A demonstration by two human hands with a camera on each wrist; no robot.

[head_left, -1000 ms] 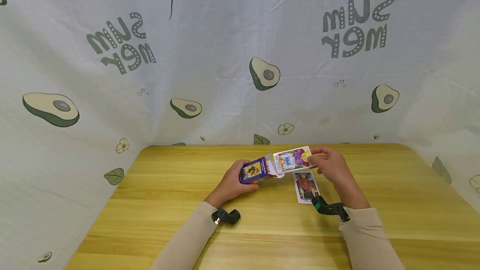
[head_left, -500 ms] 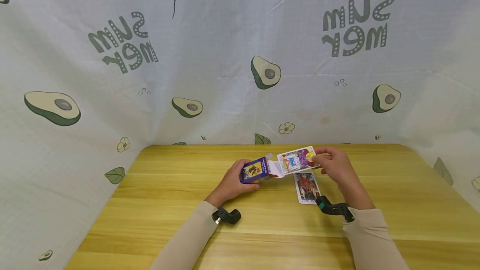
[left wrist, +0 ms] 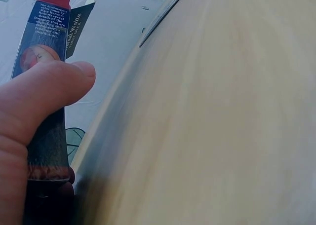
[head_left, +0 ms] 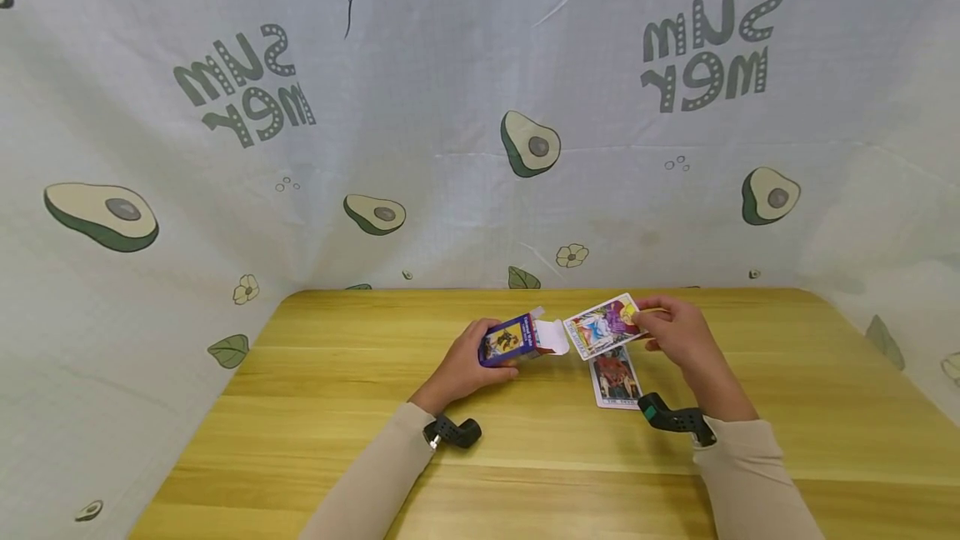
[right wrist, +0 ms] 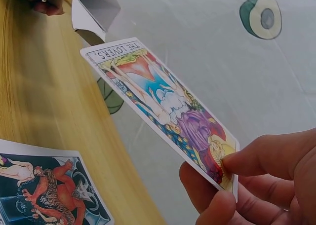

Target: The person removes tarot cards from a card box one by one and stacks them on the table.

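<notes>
In the head view my left hand (head_left: 468,361) grips a purple tarot card box (head_left: 508,340), its open white flap pointing right. The left wrist view shows my thumb across the printed side of the box (left wrist: 47,47). My right hand (head_left: 678,332) pinches a tarot card (head_left: 603,325) by its far end, thumb on the picture. "THE LOVERS" is readable on that card (right wrist: 173,106) in the right wrist view. On the table below it lies a second tarot card, "THE DEVIL" (head_left: 617,382), its upper part covered by the held card.
The wooden table (head_left: 540,473) runs back to a white curtain (head_left: 442,107) printed with avocados and "summer" lettering. Black wrist cameras are strapped on the left wrist (head_left: 456,432) and the right wrist (head_left: 678,419).
My right hand has drawn the Lovers card rightward, away from the box flap, and tilted it over the Devil card. The left hand and box stay nearly still.
</notes>
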